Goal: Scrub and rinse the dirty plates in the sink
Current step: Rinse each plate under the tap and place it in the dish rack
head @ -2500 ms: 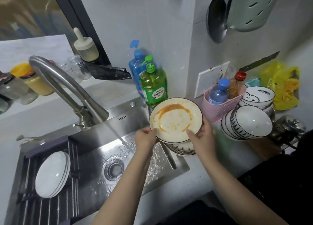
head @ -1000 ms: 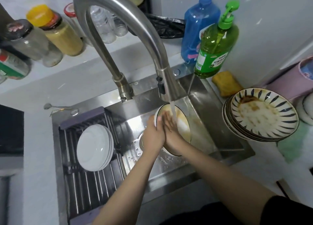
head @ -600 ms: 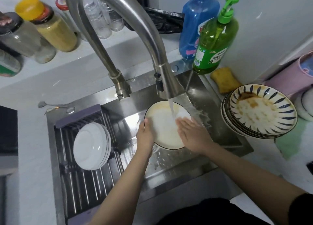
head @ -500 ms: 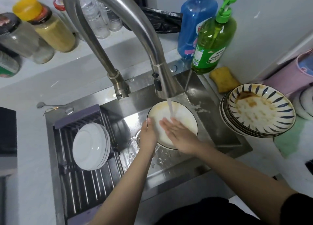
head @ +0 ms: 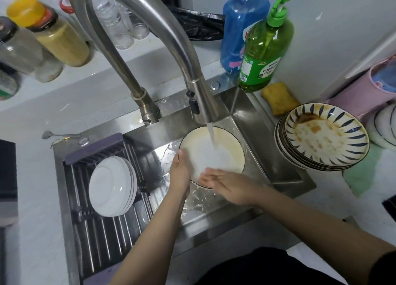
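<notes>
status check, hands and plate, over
Left hand grips plate rim, right hand flat on its face. Plate under tap stream, yellow film at top edge. Dirty stack waiting at right, nothing in the way.

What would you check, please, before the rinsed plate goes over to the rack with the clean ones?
1. Left hand has a grip on the plate rim: ok.
2. Right hand rubbing the plate face with flat fingers: ok.
3. Water from the faucet hitting the plate: ok.
4. Plate free of residue: not ok, yellowish film at the upper rim.
5. Room on the rack beside the white plates: ok.
6. Underside clean: cannot tell.
</notes>
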`<state>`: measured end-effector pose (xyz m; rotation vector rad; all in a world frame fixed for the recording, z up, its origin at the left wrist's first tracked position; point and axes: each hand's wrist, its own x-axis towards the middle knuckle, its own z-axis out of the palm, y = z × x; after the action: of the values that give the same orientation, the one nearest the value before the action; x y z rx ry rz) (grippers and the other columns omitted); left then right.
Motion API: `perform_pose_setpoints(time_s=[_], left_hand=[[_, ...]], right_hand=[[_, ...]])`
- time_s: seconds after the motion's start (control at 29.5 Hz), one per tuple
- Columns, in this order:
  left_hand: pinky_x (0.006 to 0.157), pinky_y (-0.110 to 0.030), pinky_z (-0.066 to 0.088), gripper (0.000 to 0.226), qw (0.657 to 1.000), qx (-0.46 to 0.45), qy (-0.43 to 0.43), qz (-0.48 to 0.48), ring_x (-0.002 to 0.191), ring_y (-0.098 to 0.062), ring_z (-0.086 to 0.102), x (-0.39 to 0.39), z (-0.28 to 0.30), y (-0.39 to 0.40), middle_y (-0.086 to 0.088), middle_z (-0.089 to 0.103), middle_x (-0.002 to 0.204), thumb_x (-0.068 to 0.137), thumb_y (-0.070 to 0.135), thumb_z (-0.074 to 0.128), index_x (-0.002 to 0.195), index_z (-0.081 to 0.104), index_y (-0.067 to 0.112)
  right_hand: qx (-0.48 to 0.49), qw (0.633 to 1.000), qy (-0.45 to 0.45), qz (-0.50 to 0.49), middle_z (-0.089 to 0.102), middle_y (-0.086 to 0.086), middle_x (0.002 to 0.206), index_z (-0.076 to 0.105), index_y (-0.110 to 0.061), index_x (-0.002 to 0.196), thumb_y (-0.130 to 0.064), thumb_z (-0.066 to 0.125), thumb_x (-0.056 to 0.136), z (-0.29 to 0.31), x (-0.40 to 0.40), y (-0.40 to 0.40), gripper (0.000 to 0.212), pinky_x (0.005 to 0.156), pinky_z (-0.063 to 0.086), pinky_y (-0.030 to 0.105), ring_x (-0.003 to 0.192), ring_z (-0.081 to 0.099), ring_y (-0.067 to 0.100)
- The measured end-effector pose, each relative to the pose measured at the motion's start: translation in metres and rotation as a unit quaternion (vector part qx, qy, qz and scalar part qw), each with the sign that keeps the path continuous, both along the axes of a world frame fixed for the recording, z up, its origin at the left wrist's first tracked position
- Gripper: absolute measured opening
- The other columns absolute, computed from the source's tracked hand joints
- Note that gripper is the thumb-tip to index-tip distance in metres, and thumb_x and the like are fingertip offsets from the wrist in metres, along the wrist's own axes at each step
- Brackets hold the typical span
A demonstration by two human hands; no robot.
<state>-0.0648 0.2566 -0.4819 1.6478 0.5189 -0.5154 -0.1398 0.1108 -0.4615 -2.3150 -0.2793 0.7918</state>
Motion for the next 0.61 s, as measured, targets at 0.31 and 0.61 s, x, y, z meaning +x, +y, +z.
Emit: perform_pose_setpoints(time_s=[0.31, 0.61], left_hand=[[0.097, -0.027, 0.042, 0.051, 0.994, 0.047, 0.012, -0.095, 0.11, -0.015, 0.056, -0.018, -0.015, -0.004, 0.002, 0.057, 0.125, 0.099, 0.054, 0.033, 0.133, 0.05, 0.02], [0.099, -0.03, 0.044, 0.05, 0.998, -0.005, 0.042, -0.04, 0.112, -0.017, 0.053, -0.004, -0.018, 0.022, -0.003, 0.056, 0.129, 0.1, 0.048, 0.034, 0.135, 0.047, 0.014]], right_hand=[[-0.12, 0.99, 0.013, -0.072, 0.014, 0.002, 0.159, 0.025, -0.012, 0.15, -0.039, 0.007, 0.104, -0.029, 0.034, 0.003, 0.057, 0.116, -0.008, 0.026, 0.148, 0.0, 0.017], [-0.223, 0.974, -0.017, 0.042, 0.019, -0.002, 0.158, 0.017, -0.019, 0.152, -0.044, 0.007, 0.1, -0.03, 0.003, -0.035, 0.058, 0.119, -0.002, 0.029, 0.146, 0.011, 0.013]])
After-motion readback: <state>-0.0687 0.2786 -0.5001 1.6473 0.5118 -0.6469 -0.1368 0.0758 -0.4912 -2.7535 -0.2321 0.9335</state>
